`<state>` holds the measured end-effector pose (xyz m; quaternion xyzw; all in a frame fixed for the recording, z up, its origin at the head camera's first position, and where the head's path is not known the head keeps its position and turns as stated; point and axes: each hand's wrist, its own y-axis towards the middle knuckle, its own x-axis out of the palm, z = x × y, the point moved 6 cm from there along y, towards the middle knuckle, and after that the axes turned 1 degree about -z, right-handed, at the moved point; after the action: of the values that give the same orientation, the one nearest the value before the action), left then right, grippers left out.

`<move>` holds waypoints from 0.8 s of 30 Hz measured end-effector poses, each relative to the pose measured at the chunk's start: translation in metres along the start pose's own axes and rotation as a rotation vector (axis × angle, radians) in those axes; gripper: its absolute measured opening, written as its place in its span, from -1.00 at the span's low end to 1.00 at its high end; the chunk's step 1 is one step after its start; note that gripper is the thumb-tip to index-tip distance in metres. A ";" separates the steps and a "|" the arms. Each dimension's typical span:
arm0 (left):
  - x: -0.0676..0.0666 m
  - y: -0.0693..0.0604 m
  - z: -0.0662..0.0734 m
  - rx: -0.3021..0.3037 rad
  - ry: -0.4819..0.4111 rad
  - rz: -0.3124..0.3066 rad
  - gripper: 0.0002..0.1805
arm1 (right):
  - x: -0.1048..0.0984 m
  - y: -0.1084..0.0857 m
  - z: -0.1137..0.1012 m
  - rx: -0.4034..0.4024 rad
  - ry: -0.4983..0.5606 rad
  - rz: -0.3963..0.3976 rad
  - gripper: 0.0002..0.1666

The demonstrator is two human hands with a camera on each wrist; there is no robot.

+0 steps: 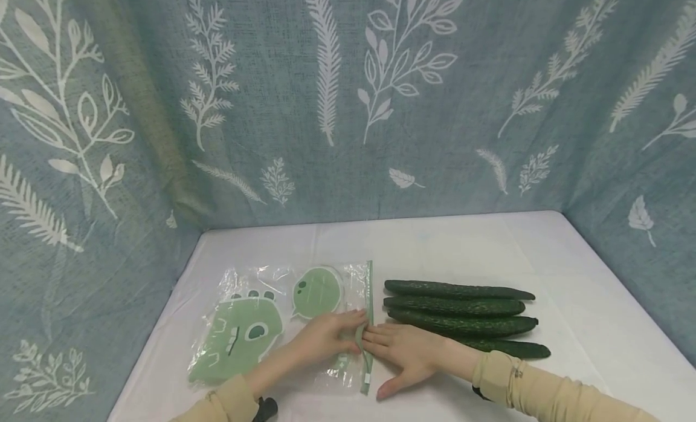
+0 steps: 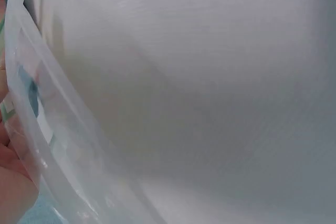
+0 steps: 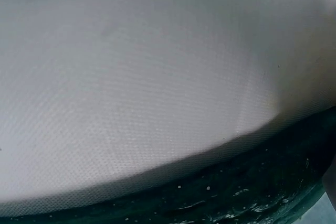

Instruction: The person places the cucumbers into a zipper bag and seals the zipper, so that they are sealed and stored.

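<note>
Bag (image 1: 272,318) on tabletop (image 1: 462,246), left of cucumbers (image 1: 462,323) | left hand (image 1: 326,337) pinching zip edge (image 1: 370,292) | right hand (image 1: 410,349) flat, fingertips (image 1: 370,335) at mouth | likely light, floppy, slippery; best gripped by that stiffer edge

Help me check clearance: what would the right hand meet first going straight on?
Likely the bag's green zip edge, practically against the right hand; the left hand seems next, though depth is unclear.

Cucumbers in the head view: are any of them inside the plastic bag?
No, all four cucumbers lie on the white table, to the right of the plastic bag.
</note>
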<state>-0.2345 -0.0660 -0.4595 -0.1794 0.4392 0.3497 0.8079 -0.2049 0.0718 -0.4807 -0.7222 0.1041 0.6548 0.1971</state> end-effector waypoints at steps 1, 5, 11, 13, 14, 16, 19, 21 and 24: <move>-0.002 0.000 0.000 0.005 -0.006 0.004 -0.34 | 0.000 0.000 0.000 0.000 0.000 -0.001 0.07; -0.009 -0.001 0.004 0.024 -0.035 0.025 -0.37 | -0.001 0.000 0.000 -0.006 0.008 -0.002 0.06; -0.019 -0.004 0.008 0.053 -0.052 0.079 -0.40 | -0.002 0.000 0.000 -0.011 0.067 -0.017 0.03; -0.021 -0.005 0.009 0.059 -0.052 0.096 -0.40 | -0.002 0.000 0.000 -0.015 0.078 -0.018 0.02; -0.022 -0.006 0.009 0.063 -0.050 0.105 -0.41 | -0.002 0.000 0.000 -0.017 0.079 -0.014 0.02; -0.023 -0.007 0.009 0.069 -0.050 0.123 -0.41 | -0.003 0.000 0.000 -0.018 0.083 -0.014 0.02; -0.025 -0.009 0.011 0.088 -0.057 0.150 -0.41 | -0.003 0.000 0.000 -0.020 0.082 -0.009 0.03; -0.027 -0.011 0.012 0.112 -0.065 0.172 -0.42 | -0.003 0.000 0.001 -0.022 0.082 -0.006 0.03; -0.029 -0.013 0.014 0.169 -0.077 0.205 -0.43 | -0.003 -0.001 0.001 -0.029 0.091 0.000 0.03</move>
<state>-0.2276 -0.0780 -0.4276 -0.0513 0.4518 0.3989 0.7963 -0.2057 0.0723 -0.4777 -0.7541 0.1034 0.6226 0.1819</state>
